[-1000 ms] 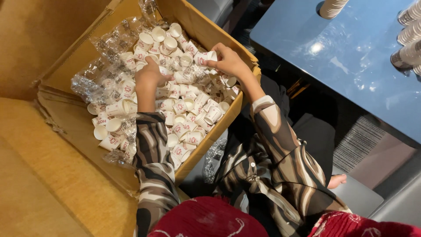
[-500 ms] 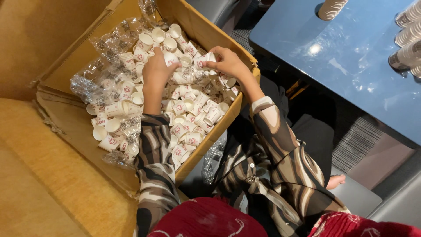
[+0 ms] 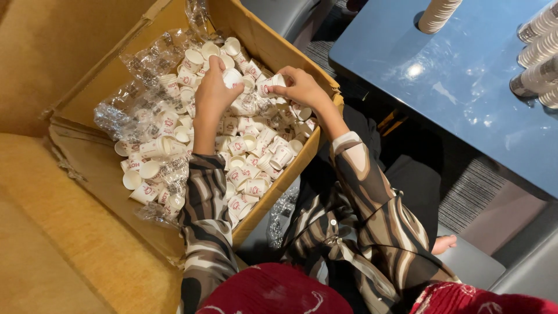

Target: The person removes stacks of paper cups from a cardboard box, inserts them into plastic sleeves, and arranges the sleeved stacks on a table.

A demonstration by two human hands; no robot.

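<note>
small white paper cups point(image 3: 250, 145) | loose heap (red-printed) | inside cardboard box point(image 3: 279, 43)

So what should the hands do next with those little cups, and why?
Probably lift the two cups out of the box. The left hand grips a small white paper cup and the right hand grips another cup, both just above the loose pile in the cardboard box.

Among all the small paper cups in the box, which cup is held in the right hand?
The cup pinched in the right hand, lying sideways above the pile near the box wall; the other cups lie loose.
</note>
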